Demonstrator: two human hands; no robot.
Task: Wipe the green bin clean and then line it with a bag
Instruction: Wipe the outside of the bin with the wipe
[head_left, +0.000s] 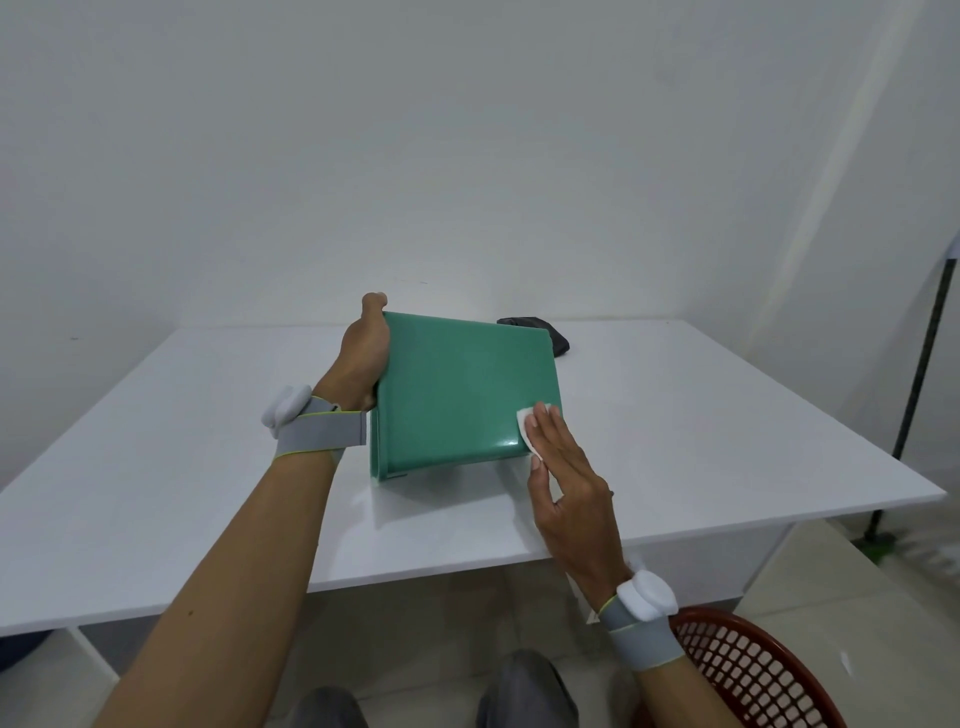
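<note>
The green bin (457, 387) lies tipped on the white table (701, 415), one broad flat side turned up toward me. My left hand (363, 353) grips its left edge, thumb up at the far corner, fingers hidden behind the bin. My right hand (558, 467) lies flat with straight fingers, pressing a small white tissue (525, 428) against the bin's near right corner. A dark, crumpled bag (550, 335) rests on the table just behind the bin's far right corner, partly hidden by it.
A red mesh basket (753, 670) stands on the floor at the lower right, beside my knees. A dark pole (919, 374) with a green foot leans at the right, past the table's edge. White walls close in behind the table.
</note>
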